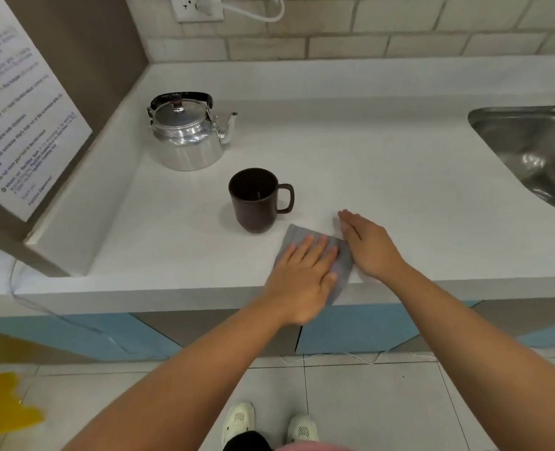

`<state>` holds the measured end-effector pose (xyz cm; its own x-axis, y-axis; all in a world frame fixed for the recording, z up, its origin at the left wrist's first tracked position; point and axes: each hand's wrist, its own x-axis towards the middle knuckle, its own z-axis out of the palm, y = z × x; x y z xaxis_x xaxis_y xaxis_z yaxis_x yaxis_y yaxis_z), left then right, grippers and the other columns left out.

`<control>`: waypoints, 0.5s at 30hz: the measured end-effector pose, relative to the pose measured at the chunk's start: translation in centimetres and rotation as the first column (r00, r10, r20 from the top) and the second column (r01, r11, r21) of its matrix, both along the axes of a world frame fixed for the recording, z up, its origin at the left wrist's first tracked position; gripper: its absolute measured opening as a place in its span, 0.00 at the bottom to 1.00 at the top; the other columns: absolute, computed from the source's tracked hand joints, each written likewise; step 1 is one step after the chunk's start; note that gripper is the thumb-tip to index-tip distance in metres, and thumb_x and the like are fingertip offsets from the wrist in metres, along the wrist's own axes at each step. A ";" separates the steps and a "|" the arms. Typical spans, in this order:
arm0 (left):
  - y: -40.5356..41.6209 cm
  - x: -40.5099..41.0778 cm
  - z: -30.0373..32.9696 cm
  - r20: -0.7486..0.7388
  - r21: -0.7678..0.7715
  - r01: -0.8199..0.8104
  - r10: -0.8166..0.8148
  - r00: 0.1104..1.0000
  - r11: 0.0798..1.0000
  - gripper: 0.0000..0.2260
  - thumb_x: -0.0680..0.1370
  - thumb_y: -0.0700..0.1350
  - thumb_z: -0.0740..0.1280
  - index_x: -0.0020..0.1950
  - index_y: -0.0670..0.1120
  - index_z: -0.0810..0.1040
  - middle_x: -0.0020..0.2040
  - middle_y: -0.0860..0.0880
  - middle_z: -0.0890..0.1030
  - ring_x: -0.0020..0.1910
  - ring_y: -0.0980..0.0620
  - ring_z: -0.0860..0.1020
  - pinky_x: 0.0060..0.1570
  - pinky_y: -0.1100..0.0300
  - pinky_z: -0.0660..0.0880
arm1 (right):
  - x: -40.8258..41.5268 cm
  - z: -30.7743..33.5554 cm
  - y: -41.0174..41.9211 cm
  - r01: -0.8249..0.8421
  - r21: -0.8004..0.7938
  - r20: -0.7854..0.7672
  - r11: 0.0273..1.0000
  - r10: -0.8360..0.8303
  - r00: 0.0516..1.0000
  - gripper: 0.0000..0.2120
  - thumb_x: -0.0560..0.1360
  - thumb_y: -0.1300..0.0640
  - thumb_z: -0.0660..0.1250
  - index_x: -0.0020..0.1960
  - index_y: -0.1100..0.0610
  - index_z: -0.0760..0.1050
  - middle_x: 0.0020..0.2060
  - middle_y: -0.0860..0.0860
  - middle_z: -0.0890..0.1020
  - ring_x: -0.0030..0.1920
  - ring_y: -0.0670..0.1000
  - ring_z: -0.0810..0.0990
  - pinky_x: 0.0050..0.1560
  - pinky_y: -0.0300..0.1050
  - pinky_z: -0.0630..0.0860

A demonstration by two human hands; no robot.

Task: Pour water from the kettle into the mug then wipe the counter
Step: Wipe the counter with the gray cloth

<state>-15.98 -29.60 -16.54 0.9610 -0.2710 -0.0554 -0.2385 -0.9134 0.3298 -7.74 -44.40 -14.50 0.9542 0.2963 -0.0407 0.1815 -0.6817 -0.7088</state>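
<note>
Printed notice (25, 125) on the brown wall panel at left: several lines of bulleted text; blurred, not legible; no other text, labels or numbers readable.

Showing 1 kettle (188, 133), 1 mug (256, 200), 1 cloth (315, 252), 1 sink (530, 151), 1 wall socket (198, 6), 1 printed notice (19, 109), 2 hands and 2 shoes.

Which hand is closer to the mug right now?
Left. The left hand lies flat on the grey cloth, below the mug and slightly to its right. The right hand is further right, beyond the cloth's edge.
</note>
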 end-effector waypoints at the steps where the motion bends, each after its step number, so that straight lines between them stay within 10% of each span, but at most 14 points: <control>1: -1.6 2.0 0.4 -0.053 -0.023 0.037 -0.038 0.998 0.999 0.24 0.85 0.52 0.47 0.80 0.49 0.46 0.81 0.49 0.45 0.78 0.49 0.42 0.73 0.54 0.35 | -0.1 0.2 -0.4 0.028 0.025 0.011 0.999 -0.028 1.000 0.20 0.82 0.57 0.52 0.72 0.60 0.65 0.73 0.56 0.67 0.74 0.53 0.62 0.67 0.35 0.53; 7: -1.8 4.9 3.4 -0.222 -0.475 -0.101 -0.008 0.975 0.874 0.10 0.81 0.36 0.57 0.53 0.37 0.78 0.44 0.40 0.81 0.45 0.42 0.78 0.51 0.51 0.74 | -1.2 0.7 0.6 -0.010 0.176 0.033 0.984 0.004 0.999 0.21 0.82 0.54 0.51 0.74 0.59 0.62 0.72 0.55 0.67 0.73 0.53 0.64 0.67 0.34 0.54; 11: 5.5 -0.6 2.0 0.005 -0.470 -0.121 0.140 0.990 0.874 0.12 0.77 0.38 0.64 0.56 0.45 0.84 0.54 0.50 0.84 0.53 0.51 0.81 0.62 0.69 0.68 | -2.0 -2.2 0.1 -0.229 -0.326 0.097 0.917 0.273 0.957 0.26 0.82 0.47 0.45 0.77 0.55 0.48 0.78 0.51 0.49 0.77 0.53 0.45 0.74 0.46 0.40; 15: 12.6 -1.7 0.9 0.204 -0.345 -0.363 0.447 0.871 0.866 0.14 0.78 0.40 0.65 0.62 0.45 0.81 0.63 0.46 0.81 0.62 0.46 0.79 0.62 0.61 0.68 | 1.4 -3.4 -0.5 -0.126 -0.549 0.130 0.827 0.233 0.964 0.27 0.79 0.41 0.38 0.77 0.45 0.41 0.78 0.48 0.42 0.76 0.58 0.36 0.71 0.60 0.33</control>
<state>-17.68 -16.97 -15.65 0.9537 0.1824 0.2391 0.0148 -0.8226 0.5685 -6.33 -44.87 -17.90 0.8917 0.4468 -0.0723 0.4277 -0.8841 -0.1880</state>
